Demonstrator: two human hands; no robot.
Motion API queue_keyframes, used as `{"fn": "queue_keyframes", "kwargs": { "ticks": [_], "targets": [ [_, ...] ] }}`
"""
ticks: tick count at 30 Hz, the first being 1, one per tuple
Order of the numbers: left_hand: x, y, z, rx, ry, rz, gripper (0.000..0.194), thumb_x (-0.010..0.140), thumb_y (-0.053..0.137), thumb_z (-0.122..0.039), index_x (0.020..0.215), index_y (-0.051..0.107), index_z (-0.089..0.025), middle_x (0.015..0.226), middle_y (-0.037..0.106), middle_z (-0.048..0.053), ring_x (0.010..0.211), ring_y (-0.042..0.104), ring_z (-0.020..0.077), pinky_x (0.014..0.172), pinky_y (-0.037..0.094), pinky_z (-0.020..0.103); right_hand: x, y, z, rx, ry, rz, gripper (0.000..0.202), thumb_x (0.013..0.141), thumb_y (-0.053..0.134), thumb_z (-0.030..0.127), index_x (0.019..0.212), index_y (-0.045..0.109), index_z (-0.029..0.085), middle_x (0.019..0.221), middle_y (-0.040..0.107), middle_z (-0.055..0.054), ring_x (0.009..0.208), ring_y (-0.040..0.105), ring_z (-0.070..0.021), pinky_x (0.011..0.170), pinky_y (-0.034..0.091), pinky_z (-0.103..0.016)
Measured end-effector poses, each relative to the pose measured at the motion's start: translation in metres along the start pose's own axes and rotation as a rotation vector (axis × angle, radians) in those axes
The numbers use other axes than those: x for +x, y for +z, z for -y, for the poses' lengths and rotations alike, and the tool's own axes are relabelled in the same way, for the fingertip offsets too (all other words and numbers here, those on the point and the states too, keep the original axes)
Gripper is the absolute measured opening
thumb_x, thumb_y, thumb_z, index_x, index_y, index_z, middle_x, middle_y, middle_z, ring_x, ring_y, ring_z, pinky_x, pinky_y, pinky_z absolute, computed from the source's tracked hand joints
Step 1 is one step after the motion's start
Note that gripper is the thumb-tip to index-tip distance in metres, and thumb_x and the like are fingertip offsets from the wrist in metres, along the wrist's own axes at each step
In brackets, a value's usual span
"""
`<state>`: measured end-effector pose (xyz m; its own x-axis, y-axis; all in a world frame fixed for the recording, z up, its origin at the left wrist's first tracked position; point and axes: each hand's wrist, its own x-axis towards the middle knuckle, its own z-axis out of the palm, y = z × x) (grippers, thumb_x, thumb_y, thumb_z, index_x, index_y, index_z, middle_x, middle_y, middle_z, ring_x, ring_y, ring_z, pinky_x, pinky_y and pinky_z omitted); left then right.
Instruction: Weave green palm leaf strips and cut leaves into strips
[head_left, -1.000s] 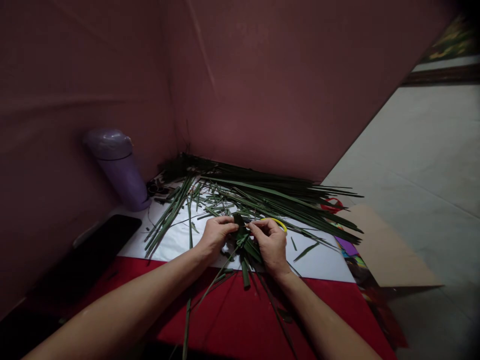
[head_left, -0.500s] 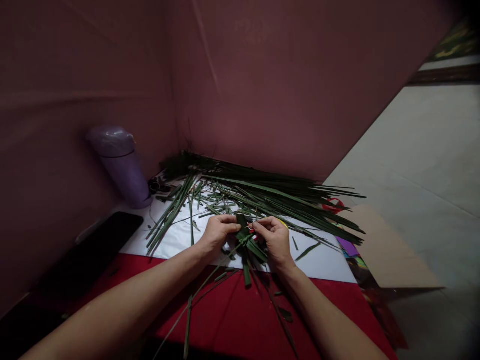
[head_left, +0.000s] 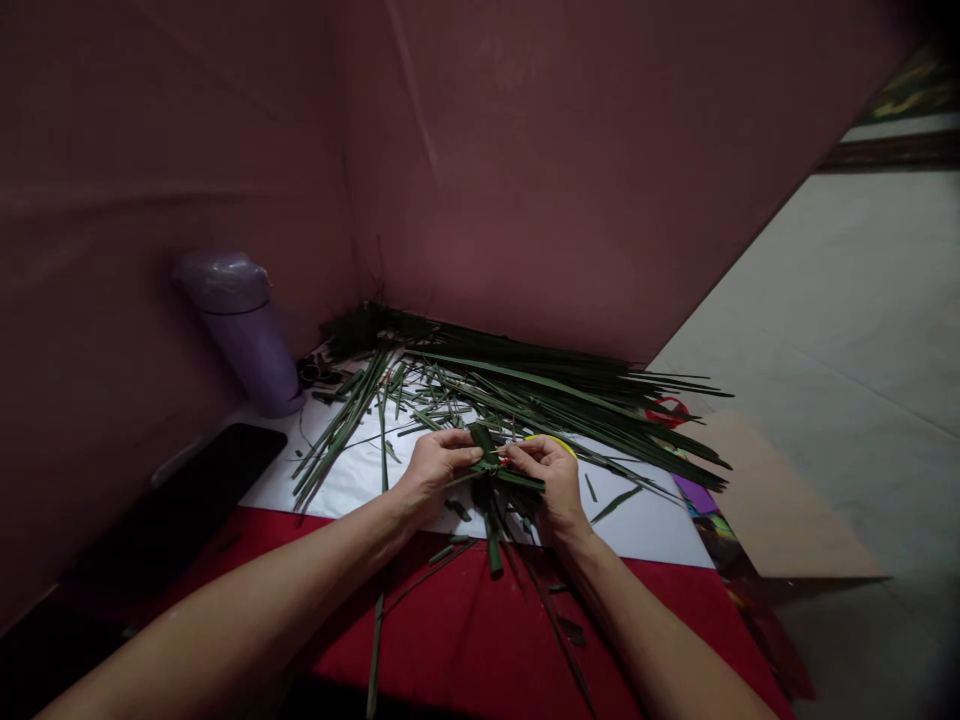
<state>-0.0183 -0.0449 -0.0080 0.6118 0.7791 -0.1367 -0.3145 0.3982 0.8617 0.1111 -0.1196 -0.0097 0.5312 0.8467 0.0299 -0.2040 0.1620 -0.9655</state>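
Between finger and thumb, my left hand (head_left: 441,465) pinches a folded green leaf piece (head_left: 484,440), with more leaf strips crossing below it. Opposite it, my right hand (head_left: 553,478) is closed in a pinch against the same leaf work. A tiny pale, thin tip and a bit of red show at its fingertips; the object is too small to name. Strips of leaf (head_left: 493,545) hang down from between the hands toward the red cloth (head_left: 450,640). Part of a yellow curved rim (head_left: 561,441) shows behind my right hand.
A pile of long green leaves (head_left: 570,385) lies at the back on a white sheet (head_left: 652,530), among cut leaf bits. At left stand a purple bottle (head_left: 244,335) and a dark flat phone-like object (head_left: 247,455). Beyond the right edge is a brown cardboard sheet (head_left: 780,510).
The leaf work has turned in my hands, and a strip now points right under my right hand. The long thin strands at lower left have swung away. Less red shows at the fingertips.
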Motion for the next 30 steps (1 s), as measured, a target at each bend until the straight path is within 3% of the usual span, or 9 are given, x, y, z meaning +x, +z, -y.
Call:
{"fn": "queue_keyframes", "kwargs": {
  "ticks": [6, 12, 23, 30],
  "targets": [
    [-0.0011, 0.0015, -0.0014, -0.023, 0.003, 0.006, 0.024, 0.051, 0.074, -0.014, 0.074, 0.067, -0.009, 0.065, 0.065, 0.005, 0.054, 0.058, 0.0126, 0.056, 0.044, 0.025, 0.0005, 0.0007, -0.0028, 0.041, 0.003, 0.011, 0.021, 0.061, 0.075, 0.031, 0.070, 0.062, 0.017, 0.069, 0.068, -0.002, 0.058, 0.060, -0.0133, 0.056, 0.046, -0.025],
    [-0.0040, 0.0063, -0.0072, -0.048, -0.011, -0.015, 0.025, 0.048, 0.076, -0.013, 0.070, 0.066, -0.009, 0.066, 0.066, 0.005, 0.055, 0.059, 0.0135, 0.056, 0.046, 0.025, 0.0007, 0.0002, -0.0001, 0.042, 0.012, -0.011, 0.022, 0.058, 0.077, 0.030, 0.067, 0.062, 0.017, 0.055, 0.060, 0.003, 0.048, 0.053, -0.0100, 0.047, 0.040, -0.022],
    [-0.0020, -0.0006, -0.0030, 0.012, 0.049, 0.081, 0.027, 0.050, 0.077, -0.018, 0.072, 0.066, -0.010, 0.067, 0.066, 0.005, 0.057, 0.060, 0.0154, 0.059, 0.045, 0.028, 0.0020, -0.0040, 0.0040, 0.108, 0.129, 0.083, 0.026, 0.056, 0.079, 0.030, 0.067, 0.060, 0.016, 0.060, 0.062, 0.002, 0.050, 0.054, -0.0110, 0.048, 0.042, -0.023],
    [-0.0041, -0.0003, -0.0074, 0.072, 0.065, 0.072, 0.028, 0.046, 0.079, -0.020, 0.069, 0.065, -0.010, 0.066, 0.066, 0.004, 0.058, 0.058, 0.0141, 0.058, 0.044, 0.026, -0.0011, -0.0017, 0.0066, 0.133, 0.170, 0.106, 0.025, 0.055, 0.079, 0.028, 0.065, 0.059, 0.016, 0.058, 0.061, 0.002, 0.049, 0.052, -0.0100, 0.047, 0.041, -0.022]
  ]
}}
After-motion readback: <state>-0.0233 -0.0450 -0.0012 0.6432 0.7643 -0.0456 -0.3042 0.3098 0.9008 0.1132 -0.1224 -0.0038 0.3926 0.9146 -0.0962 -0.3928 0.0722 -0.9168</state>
